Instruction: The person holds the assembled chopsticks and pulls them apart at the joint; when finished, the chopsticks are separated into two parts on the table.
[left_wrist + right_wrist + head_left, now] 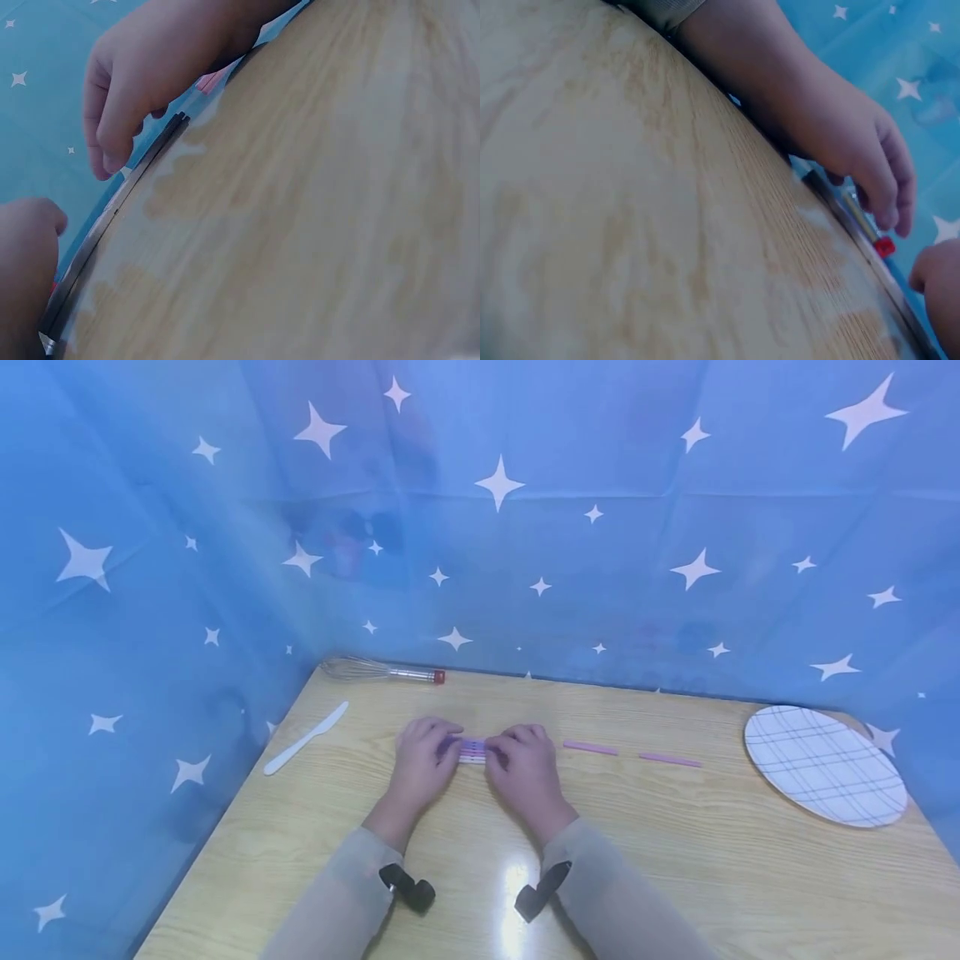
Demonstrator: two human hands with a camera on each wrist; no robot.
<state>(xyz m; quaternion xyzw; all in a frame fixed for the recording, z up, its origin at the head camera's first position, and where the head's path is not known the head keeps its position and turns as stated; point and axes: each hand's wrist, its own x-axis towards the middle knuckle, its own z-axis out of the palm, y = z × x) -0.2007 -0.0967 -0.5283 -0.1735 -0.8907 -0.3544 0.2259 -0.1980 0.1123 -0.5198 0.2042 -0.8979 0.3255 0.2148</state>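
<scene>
Several slim, pen-like sticks [472,751], pink, purple and white, lie side by side in a tight row on the table between my hands. At the row's left end, my left hand [424,758] holds the sticks with curled fingers and thumb. My right hand [527,774] holds the right end the same way, and both hands cover the stick ends in the head view. From the left wrist, the dark tips of the sticks [178,121] show under my right hand [142,90]. One pink stick [591,748] and a second pink stick [670,760] lie singly to the right.
A whisk [405,674] with a red handle end lies at the back left edge. Left of my hands is a white plastic knife [307,737]. An oval white plate [825,766] with a checked pattern lies at the far right. Blue starred cloth [570,543] hangs behind the wooden table [675,860].
</scene>
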